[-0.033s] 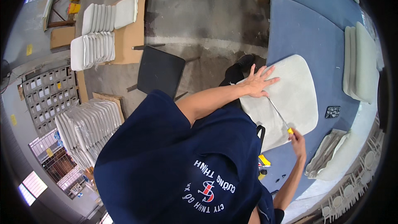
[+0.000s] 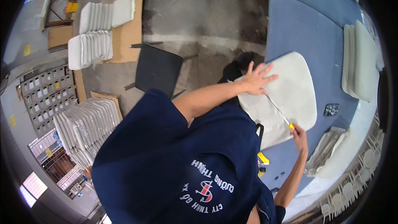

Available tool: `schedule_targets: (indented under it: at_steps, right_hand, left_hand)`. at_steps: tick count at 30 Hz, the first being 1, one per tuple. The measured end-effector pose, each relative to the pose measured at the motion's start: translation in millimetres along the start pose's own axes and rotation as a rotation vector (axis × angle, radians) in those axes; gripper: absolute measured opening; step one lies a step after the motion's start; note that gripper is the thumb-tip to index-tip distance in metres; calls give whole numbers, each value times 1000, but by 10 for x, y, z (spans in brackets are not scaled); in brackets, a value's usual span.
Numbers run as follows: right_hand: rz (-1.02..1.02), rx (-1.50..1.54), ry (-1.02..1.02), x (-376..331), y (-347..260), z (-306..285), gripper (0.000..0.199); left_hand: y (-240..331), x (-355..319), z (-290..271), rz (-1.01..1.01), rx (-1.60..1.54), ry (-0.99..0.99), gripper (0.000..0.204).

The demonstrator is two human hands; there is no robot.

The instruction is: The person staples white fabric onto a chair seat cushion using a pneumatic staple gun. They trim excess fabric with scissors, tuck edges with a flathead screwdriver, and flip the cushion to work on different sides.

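Note:
A pale grey seat cushion [image 2: 294, 85] with rounded corners lies on the blue-covered table, its near left edge against my body. My left hand [image 2: 254, 81] is pressed on its left side, open, with the fingers spread flat. In my right hand [image 2: 300, 138], near the cushion's right edge, is the yellow handle of a screwdriver [image 2: 277, 108]. Its long thin metal shaft slants across the cushion, with the tip beside my left thumb. Whether the tip goes into the fabric I cannot tell.
On the blue table [image 2: 290, 29] stand upright cushions [image 2: 358, 64], a small dark patterned item [image 2: 331, 110] and folded pale pieces [image 2: 327, 151]. A yellow-handled tool [image 2: 263, 157] lies near my body. A black stool-like seat [image 2: 158, 68] and cushion stacks [image 2: 85, 124] stand left.
The whole view has shifted slightly. My right hand and the screwdriver handle sit a little farther from me on the cushion; my left hand stays spread in place.

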State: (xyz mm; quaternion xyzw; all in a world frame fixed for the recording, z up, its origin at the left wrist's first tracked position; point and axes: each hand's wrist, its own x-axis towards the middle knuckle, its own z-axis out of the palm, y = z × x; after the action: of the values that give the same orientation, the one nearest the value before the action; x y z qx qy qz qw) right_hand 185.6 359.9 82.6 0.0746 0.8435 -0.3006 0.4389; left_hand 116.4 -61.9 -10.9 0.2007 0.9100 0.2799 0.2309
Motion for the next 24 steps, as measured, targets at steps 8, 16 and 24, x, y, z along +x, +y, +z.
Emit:
schedule_targets:
  at_steps: [8, 16, 24]
  right_hand:
    - [-518, -828, 681, 482, -491, -227, 36]
    - [72, -28, -192, 292, -279, -346, 46]
    - [-444, -540, 263, 299, -318, -190, 43]
  left_hand:
    - [-97, 60, -89, 17, -74, -79, 87]
    - [-105, 81, -9, -2, -61, -48, 88]
    - [-106, 101, -34, -13, -66, -80, 89]
